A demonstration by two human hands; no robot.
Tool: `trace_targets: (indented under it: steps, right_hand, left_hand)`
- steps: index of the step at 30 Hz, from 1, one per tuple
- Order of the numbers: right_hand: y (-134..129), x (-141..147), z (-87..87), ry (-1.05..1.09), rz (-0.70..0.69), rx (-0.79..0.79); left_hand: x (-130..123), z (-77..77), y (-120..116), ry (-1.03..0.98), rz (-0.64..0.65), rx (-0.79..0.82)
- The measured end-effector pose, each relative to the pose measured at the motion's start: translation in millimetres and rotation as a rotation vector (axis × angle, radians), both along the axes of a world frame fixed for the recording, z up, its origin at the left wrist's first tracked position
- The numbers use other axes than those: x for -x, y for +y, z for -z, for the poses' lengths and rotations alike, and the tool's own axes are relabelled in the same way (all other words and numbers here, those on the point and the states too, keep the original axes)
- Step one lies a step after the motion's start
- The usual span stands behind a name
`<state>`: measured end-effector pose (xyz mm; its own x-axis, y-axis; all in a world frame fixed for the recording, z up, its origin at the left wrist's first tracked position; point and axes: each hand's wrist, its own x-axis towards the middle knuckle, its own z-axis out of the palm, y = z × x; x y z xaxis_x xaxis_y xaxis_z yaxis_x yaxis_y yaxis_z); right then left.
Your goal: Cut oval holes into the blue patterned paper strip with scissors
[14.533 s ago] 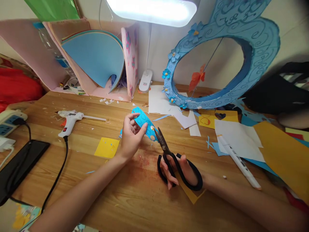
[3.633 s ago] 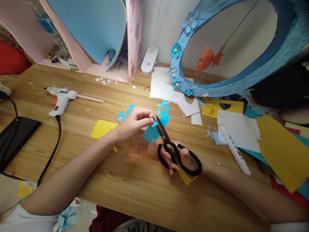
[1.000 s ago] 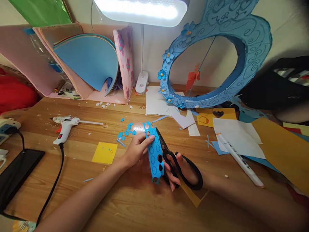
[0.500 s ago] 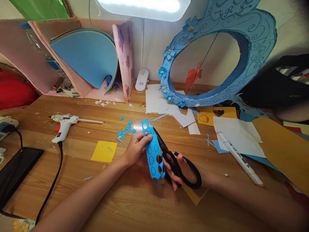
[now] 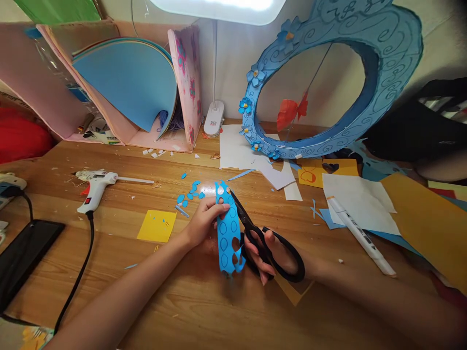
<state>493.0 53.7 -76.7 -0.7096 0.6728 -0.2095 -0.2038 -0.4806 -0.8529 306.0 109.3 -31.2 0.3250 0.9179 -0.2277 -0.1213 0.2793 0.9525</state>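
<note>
My left hand pinches a strip of blue paper near its upper end, thumb on top. Rows of drawn ovals cover the strip, and several holes show where shapes were cut out. My right hand has its fingers through the handles of black scissors. The blades point up and to the left, their tips at the strip's upper right edge beside my left thumb. Small blue paper petals lie on the wooden table just beyond my left hand.
A white glue gun and a yellow paper square lie to the left. Behind stand a pink box, a lamp base and a blue flowered ring. Paper scraps and a white marker lie right.
The strip's lower end has swung slightly left, so it hangs straighter. The scissors stay close to its upper edge. The view has shifted slightly, and the red butterfly in the ring has turned.
</note>
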Motion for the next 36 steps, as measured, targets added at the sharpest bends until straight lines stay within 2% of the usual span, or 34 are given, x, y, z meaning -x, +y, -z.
trace_targets:
  steps: [5,9,16,20,26,30,36]
  right_hand:
    - [0.3,-0.4,-1.6,0.035,0.007,-0.004]
    - [-0.1,-0.1,-3.3,0.053,0.004,0.025]
    - [-1.1,0.4,5.9,0.171,-0.006,0.079]
    - [-1.1,-3.4,9.7,0.105,-0.026,0.073]
    - [-0.3,-5.0,7.3,0.127,-0.069,0.083]
    - [1.1,-5.8,4.7,0.121,-0.115,0.049]
    - [1.8,-7.1,-6.0,0.095,-0.171,-0.038]
  left_hand:
    - [0.2,-6.2,2.0,0.044,-0.059,-0.005]
    - [0.3,-6.7,3.6,0.07,-0.054,0.004]
    - [4.6,-6.7,7.3,0.098,0.022,-0.083]
    - [10.4,-9.1,12.8,0.122,0.109,-0.076]
    - [15.8,-8.5,16.2,0.139,0.14,-0.083]
    - [23.3,-12.5,21.8,0.161,0.125,-0.159]
    - [31.8,-21.9,25.7,0.185,0.29,-0.151]
